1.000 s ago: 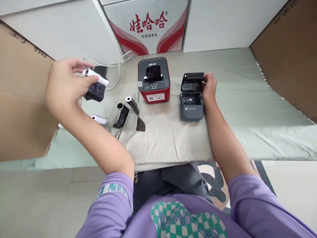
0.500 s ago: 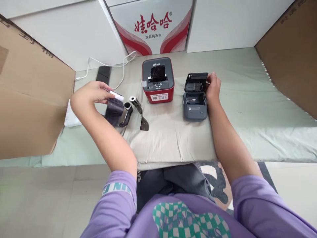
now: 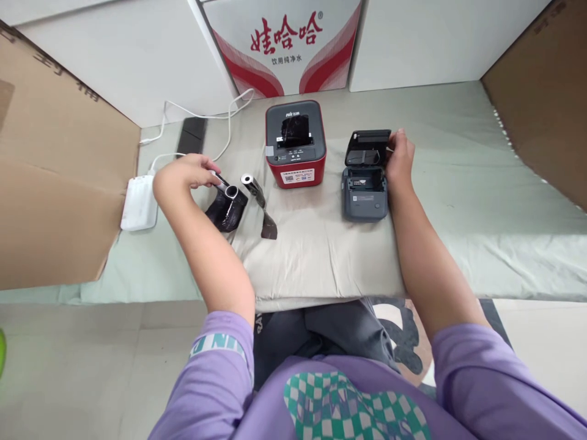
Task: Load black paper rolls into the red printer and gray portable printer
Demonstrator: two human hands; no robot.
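- My left hand (image 3: 196, 172) pinches a dark roll (image 3: 221, 184) between its fingers (image 3: 213, 166), beside a black-wrapped roll (image 3: 235, 212) on the cloth (image 3: 316, 263).
- My right hand (image 3: 400, 160) touches the raised lid (image 3: 368, 142) of the gray printer (image 3: 365, 206); I cannot tell whether its partly hidden fingers grip.

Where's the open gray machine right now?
In the head view, the open gray machine sits right of center on the cloth, between the red-and-black machine and the right hand at its raised lid.
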